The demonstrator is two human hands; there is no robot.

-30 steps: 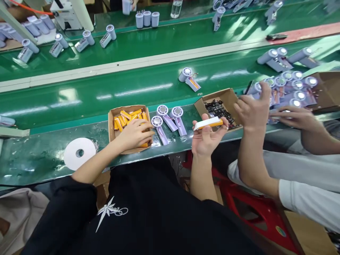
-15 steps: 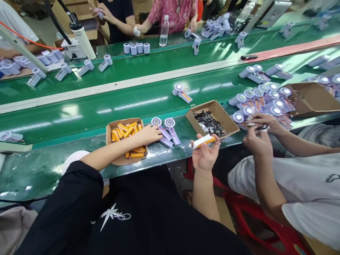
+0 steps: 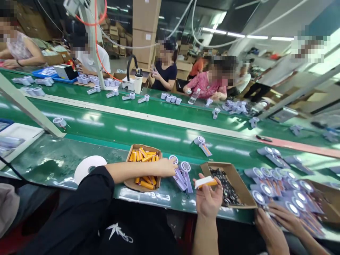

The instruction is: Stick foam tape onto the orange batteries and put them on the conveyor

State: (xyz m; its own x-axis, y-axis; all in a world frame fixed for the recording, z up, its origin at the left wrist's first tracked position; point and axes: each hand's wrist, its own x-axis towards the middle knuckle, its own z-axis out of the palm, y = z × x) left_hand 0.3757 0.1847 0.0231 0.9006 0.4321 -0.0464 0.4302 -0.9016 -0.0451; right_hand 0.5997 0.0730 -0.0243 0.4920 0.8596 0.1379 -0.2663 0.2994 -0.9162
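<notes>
My right hand (image 3: 209, 200) is palm up, fingers closed around an orange cylindrical battery (image 3: 211, 182) with a white strip along it. Over to the left, my left hand (image 3: 166, 167) reaches across a carton of orange batteries (image 3: 129, 180). Its fingers are closed at the neck of a lilac handheld fan (image 3: 179, 181); the fingertips are partly hidden. A second lilac fan (image 3: 185, 166) lies right beside that one, round head away from me and handle toward me. Just past my right hand stands a carton of small black parts (image 3: 248, 187).
A white ring-shaped roll (image 3: 83, 169) lies by my left sleeve. One fan (image 3: 204, 147) rests on the green conveyor (image 3: 148, 132). Many fans (image 3: 265, 189) are piled at right, near a co-worker's hands (image 3: 276, 223). A metal post (image 3: 32, 104) slants at left; people sit across the line.
The view has tilted up and shifted, so the people opposite and the roll show more. My hands keep nearly the same places beside the cartons, the battery still in my right hand.
</notes>
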